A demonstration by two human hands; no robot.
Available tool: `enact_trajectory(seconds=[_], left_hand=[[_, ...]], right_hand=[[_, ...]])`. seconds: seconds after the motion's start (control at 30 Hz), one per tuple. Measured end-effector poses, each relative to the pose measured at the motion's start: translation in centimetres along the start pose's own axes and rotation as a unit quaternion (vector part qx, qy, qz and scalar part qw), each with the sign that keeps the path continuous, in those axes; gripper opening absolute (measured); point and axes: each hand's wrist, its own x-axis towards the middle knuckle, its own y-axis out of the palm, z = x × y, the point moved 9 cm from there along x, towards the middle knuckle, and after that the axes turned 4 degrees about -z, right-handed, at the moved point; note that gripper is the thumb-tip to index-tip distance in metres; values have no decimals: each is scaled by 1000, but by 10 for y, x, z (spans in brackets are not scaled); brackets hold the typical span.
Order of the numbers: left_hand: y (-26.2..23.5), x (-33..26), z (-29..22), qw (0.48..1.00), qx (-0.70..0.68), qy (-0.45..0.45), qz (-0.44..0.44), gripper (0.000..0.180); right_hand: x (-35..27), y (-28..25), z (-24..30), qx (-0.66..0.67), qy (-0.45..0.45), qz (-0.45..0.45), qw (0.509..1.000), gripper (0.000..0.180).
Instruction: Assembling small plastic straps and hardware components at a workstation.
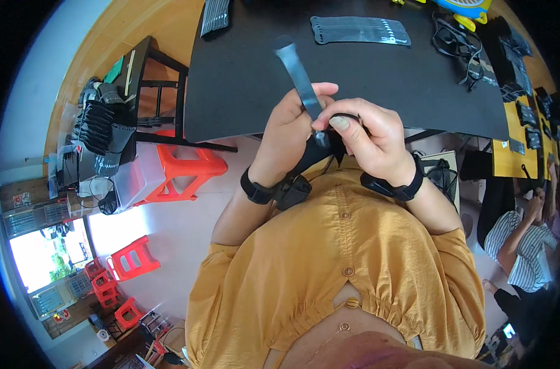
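In front of my chest, at the near edge of the black table (249, 92), my left hand (278, 138) is closed around a dark grey flat strap (299, 75). The strap's wider rounded end sticks up and away, over the tabletop. Its lower end hangs out below the fingers. My right hand (381, 138) touches the left one and pinches a thin black band (347, 115), which curves between thumb and forefinger. Whether this band belongs to the same strap, I cannot tell. Both wrists wear black bands.
A flat row of joined grey straps (360, 31) lies across the table, with another bundle (215, 18) at the far left. Tangled black straps (458, 46) lie at the right. Red stools (184, 172) stand left. A person in a striped shirt (520, 246) sits at the right.
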Motion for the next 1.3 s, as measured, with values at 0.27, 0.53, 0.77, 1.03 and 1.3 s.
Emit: enact_trajectory(seconds=[0.27,0.53,0.77,1.03,1.3], left_hand=[[13,-1,-3,986,155,66,10,13],[21,-10,14,976,209,-55,34,27],[25,-12,20,965,203,-125,107,32],[16,27,2,998,8,-55,3,27],[-3,-5,37,977,7,-215,9,29]], right_hand=[[8,-6,-4,-46,-33,0,998,37],[6,-36,-45,194,207,-193,939,24],[28,-66,-29,187,153,-188,952,26],[9,-21,-29,271,183,-97,940,25],[15,-125,-35,310,54,-310,897,23]])
